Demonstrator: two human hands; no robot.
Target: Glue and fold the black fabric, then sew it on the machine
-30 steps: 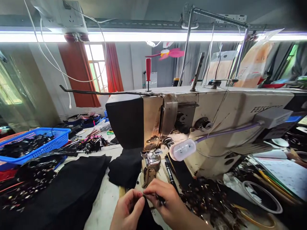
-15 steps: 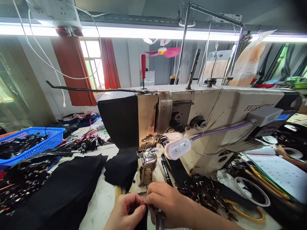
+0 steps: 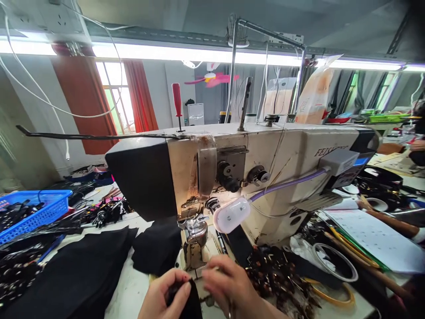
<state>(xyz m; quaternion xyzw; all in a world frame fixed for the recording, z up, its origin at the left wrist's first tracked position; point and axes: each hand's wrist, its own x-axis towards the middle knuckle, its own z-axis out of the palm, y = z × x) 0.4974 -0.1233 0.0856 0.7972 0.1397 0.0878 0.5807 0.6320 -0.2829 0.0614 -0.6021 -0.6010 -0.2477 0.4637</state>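
At the bottom centre my left hand [image 3: 166, 294] pinches the edge of a black fabric piece [image 3: 193, 301] between thumb and fingers. Just to its right, my right hand [image 3: 229, 283] is curled and blurred, with a thin metal tool [image 3: 231, 308] partly hidden under its palm. A gap separates the two hands. Both are in front of the needle area of a cream sewing machine [image 3: 285, 150]. More black fabric [image 3: 157, 246] lies left of the presser foot [image 3: 195, 228].
A blue basket [image 3: 49, 217] and a large black cloth [image 3: 79, 270] are on the left. To the right lie small dark pieces [image 3: 275, 274], a tape roll [image 3: 335, 262] and papers [image 3: 375, 235]. Another person's arm [image 3: 390, 223] reaches in at right.
My right hand has parted from the left hand's fingertips and moved slightly right relative to it. The view has turned right, so the machine appears further left.
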